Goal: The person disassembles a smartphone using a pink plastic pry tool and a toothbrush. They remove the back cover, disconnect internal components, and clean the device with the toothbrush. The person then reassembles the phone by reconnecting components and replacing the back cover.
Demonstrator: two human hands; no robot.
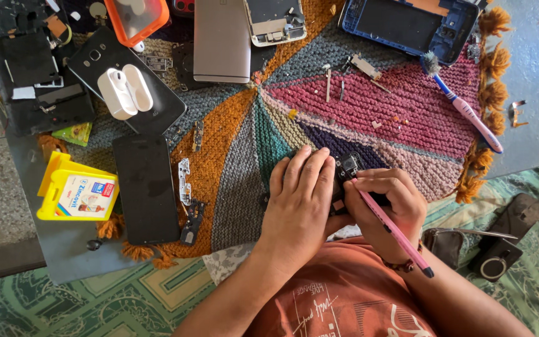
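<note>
I see my left hand [299, 200] lying flat, fingers together, pressed down on a small dark phone part [346, 170] at the near edge of the knitted mat [238, 181] that covers the counter [531, 75]. The part is mostly hidden under both hands, so I can make out little beyond its dark body. My right hand [387, 206] has its grip clamped on a pink tool [394, 229], thin as a pencil, whose tip meets the part just beside my left fingertips.

Toward the left edge of the mat lies a black phone [146, 187] face down, with a yellow box [76, 190] just beside it at the counter's left edge. Farther back a white earbud case [126, 92] stands open on another dark phone back [126, 78]. A silver phone back [221, 39] sits at the far edge, and a blue phone frame [407, 25] at the far right corner. A pink toothbrush [466, 109] lies slanted along the mat's right edge.
</note>
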